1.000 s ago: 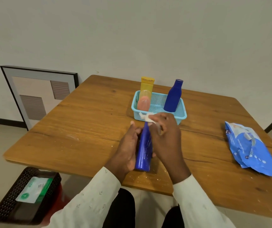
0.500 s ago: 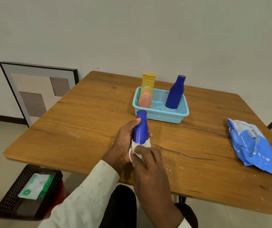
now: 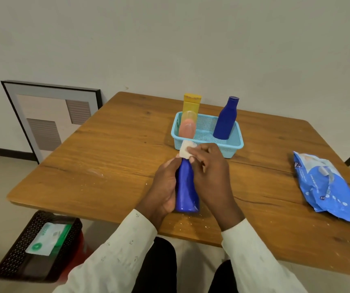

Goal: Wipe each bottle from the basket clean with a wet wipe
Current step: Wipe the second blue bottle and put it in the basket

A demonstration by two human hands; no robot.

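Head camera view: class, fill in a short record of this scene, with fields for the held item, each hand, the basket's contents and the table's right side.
held item: tall blue plastic bottle
left hand: grips the bottle's body
right hand: presses white wet wipe on the bottle's top
light blue mesh plastic basket: yellow bottle, pink bottle, dark blue bottle, all upright
table right: blue wipes packet

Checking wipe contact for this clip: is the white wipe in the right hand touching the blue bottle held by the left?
Touching. In the head view, the wet wipe is pressed over the top of the blue bottle, pinched by the right hand.
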